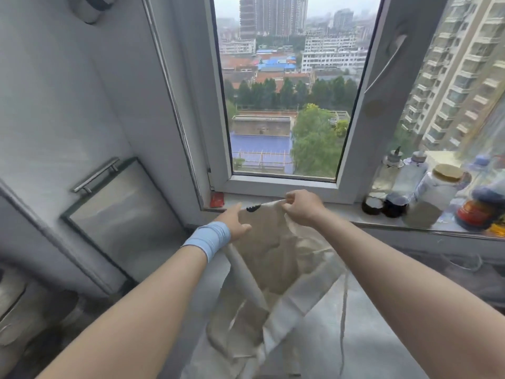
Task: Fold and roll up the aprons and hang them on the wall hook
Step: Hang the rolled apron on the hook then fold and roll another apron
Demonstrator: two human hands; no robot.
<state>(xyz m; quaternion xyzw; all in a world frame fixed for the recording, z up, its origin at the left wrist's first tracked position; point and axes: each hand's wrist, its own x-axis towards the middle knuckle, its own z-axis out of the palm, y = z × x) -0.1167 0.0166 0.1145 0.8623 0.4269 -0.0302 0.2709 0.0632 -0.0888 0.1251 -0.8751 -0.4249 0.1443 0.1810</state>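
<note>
A beige apron with white straps and a black mark near its top hangs in front of me, its lower part crumpled over the grey counter. My right hand pinches the apron's top edge and holds it up near the window sill. My left hand, with a light blue band on its wrist, reaches toward the apron's upper left edge with its fingers extended; whether it touches the cloth is unclear. No wall hook is in view.
A window stands straight ahead. Several jars and bottles crowd the sill at the right. A small red packet lies on the sill's left end. At the left, a steel range hood leans out from the wall.
</note>
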